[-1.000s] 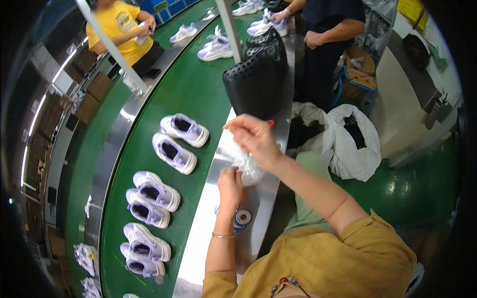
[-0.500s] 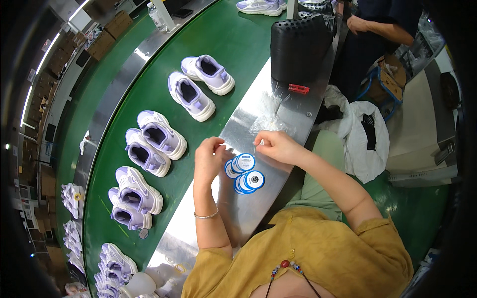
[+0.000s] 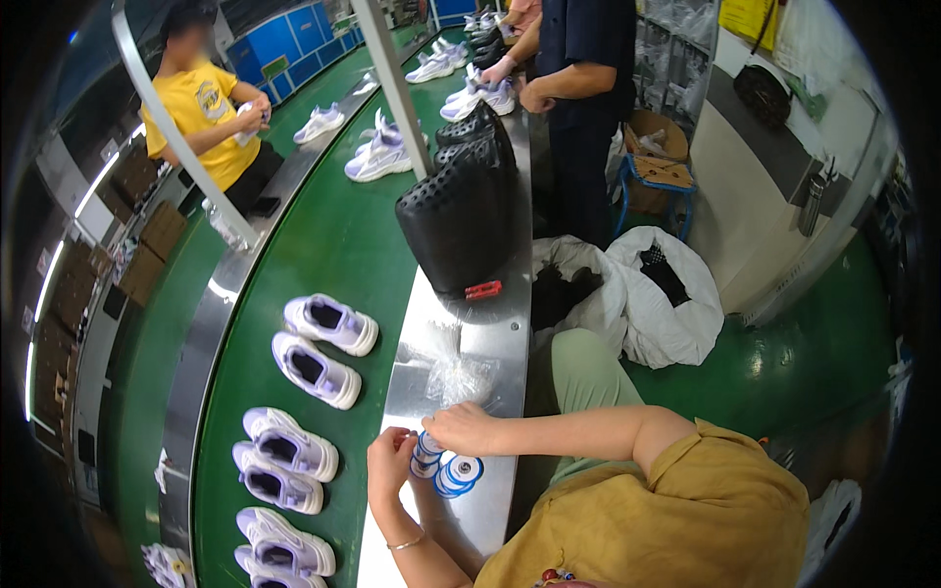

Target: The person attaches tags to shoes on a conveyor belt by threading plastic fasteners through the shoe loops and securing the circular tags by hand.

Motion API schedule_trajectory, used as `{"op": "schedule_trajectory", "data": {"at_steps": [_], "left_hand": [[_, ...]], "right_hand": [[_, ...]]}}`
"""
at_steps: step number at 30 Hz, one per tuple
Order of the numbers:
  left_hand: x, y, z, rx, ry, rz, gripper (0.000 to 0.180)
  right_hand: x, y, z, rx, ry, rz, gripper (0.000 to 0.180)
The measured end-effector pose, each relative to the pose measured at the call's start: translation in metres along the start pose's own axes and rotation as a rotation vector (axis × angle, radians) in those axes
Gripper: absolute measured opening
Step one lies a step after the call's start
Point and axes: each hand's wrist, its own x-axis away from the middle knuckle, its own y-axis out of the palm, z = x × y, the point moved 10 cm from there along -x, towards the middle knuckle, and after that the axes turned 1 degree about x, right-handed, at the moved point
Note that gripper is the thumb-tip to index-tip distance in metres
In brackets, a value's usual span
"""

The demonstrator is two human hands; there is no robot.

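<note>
Many clear strands (image 3: 461,375) point lengthwise away from the left hand (image 3: 389,463) and right hand (image 3: 465,428), fingers (image 3: 400,438) bent, any pinch unclear.

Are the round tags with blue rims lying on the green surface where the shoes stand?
No, the round tags lie on the metal ledge, near the left hand and the right hand.

Since a second ago: right hand (image 3: 465,429) down off clear plastic strands (image 3: 459,372) to round tags (image 3: 459,474); left hand (image 3: 390,463) now beside tags. Hands closer than half a second ago; yellow-shirted co-worker (image 3: 218,125) back in view.
</note>
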Motion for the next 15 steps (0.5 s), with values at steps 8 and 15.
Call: {"op": "schedule_trajectory", "data": {"at_steps": [8, 15], "left_hand": [[0.232, -0.09, -0.074, 0.049, 0.161, -0.094, 0.015], [0.412, -0.176, -0.11, 0.319, 0.174, -0.211, 0.013]], "right_hand": [[0.102, 0.074, -0.214, -0.226, 0.131, 0.13, 0.02], [0.184, 0.124, -0.391, -0.474, 0.205, 0.183, 0.026]]}}
